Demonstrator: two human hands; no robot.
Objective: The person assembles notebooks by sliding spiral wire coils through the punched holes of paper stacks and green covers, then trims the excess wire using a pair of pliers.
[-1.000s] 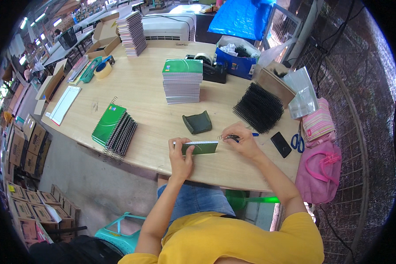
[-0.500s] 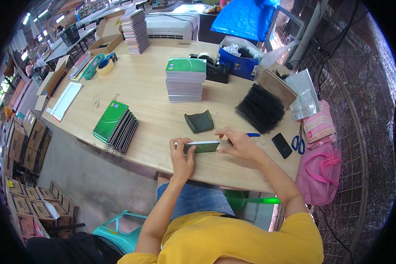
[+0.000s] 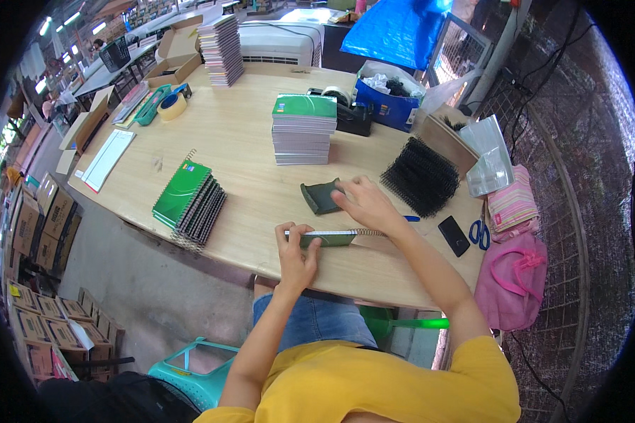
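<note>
My left hand [image 3: 298, 255] is closed round a green-covered notebook [image 3: 336, 240], held on its edge near the table's front. A wire spiral coil [image 3: 368, 232] runs out of the notebook's right end and passes beneath my right wrist. Off the notebook, my right hand [image 3: 365, 204] is raised with its fingers apart and nothing visible in them. Its fingertips are over the right side of a dark, shallow holder with raised ends [image 3: 319, 198]; whether they touch it I cannot tell. A blue pen-like thing [image 3: 410, 218] lies right of my right forearm.
Coiled green notebooks [image 3: 183, 194] lean in a pile at left. A stack of green-topped notebooks [image 3: 303, 130] stands behind the holder. Black spiral coils [image 3: 420, 176], a phone [image 3: 454, 235], blue scissors [image 3: 479, 235] and a pink bag [image 3: 511, 278] are at right.
My right hand has let go of the coil at the notebook's end and moved up and back to the dark holder. The coil's protruding length now shows more. My left hand still holds the notebook.
</note>
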